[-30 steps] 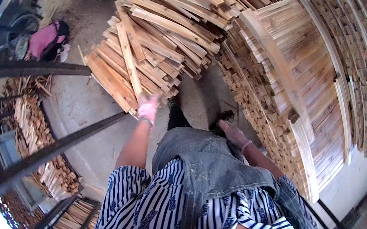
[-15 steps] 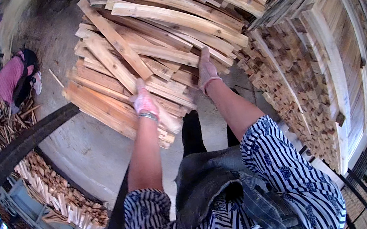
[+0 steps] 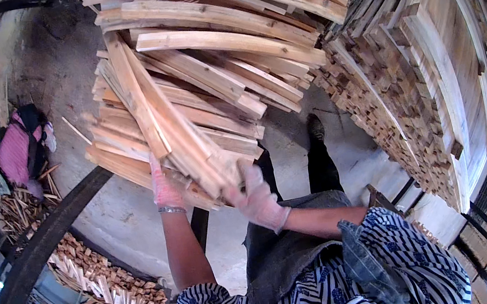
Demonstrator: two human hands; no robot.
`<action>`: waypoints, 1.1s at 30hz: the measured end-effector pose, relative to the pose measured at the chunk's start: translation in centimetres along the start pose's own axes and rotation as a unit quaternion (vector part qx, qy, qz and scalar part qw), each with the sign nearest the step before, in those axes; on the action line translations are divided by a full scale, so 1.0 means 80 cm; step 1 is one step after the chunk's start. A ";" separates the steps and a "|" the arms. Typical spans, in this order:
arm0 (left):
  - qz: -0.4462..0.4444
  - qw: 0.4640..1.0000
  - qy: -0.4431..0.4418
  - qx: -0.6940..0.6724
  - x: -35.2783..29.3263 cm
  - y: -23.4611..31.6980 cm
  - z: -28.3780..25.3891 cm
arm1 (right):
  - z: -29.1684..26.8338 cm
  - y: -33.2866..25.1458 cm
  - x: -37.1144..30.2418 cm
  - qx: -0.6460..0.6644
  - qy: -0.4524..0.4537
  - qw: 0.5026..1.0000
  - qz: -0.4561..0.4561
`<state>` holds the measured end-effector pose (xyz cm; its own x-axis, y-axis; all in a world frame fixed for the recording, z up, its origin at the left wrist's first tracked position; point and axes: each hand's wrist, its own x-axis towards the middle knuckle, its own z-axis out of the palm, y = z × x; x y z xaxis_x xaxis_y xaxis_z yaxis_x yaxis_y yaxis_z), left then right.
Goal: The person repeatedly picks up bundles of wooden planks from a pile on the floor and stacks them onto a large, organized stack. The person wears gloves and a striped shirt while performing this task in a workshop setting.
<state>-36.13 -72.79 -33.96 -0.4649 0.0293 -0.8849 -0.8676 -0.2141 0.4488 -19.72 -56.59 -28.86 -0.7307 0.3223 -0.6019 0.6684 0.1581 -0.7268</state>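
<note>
Long pale wooden strips [image 3: 182,130] lie at a slant over a loose pile of wooden strips [image 3: 121,153] in front of me. My right hand [image 3: 258,201], in a thin whitish glove, is closed about their near ends and slightly blurred. My left hand [image 3: 166,187], gloved with a pinkish tint, grips the left side of the same strips lower down. Part of its fingers is hidden by the wood. A bracelet [image 3: 171,210] circles my left wrist.
More long strips [image 3: 231,38] are heaped beyond the pile. A tall stack of boards [image 3: 389,95] stands at right. A dark curved bar [image 3: 52,242] crosses at left, near stacked short wood pieces [image 3: 95,267]. Another person in pink [image 3: 15,151] crouches at far left beside scattered sticks.
My right hand has come from the pile's far right down toward my body, onto the strips' near ends. My left hand has shifted left and nearer. The slanting strips have been drawn toward me.
</note>
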 end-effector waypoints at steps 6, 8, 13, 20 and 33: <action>0.017 0.999 -0.032 -0.023 0.026 -0.017 -0.008 | -0.021 -0.044 0.149 -0.071 -0.078 0.993 -0.051; 0.059 0.996 0.057 -0.047 0.032 -0.030 0.004 | 0.003 -0.071 0.218 -0.052 -0.059 0.996 -0.035; 0.096 0.983 0.139 -0.066 0.061 -0.047 0.008 | 0.027 -0.107 0.295 -0.183 -0.177 0.967 0.024; 0.147 0.953 0.222 0.147 0.076 -0.077 0.022 | 0.032 -0.137 0.289 -0.166 -0.250 0.954 -0.027; 0.040 0.990 0.059 -0.118 0.017 -0.143 0.044 | -0.030 -0.075 0.240 -0.213 -0.302 0.929 -0.027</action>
<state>-27.49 -66.89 -39.86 -0.4940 -0.1088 -0.8626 -0.7573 -0.4336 0.4884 -37.41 -49.08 -35.29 -0.6236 -0.2589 -0.7376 0.5283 0.5558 -0.6418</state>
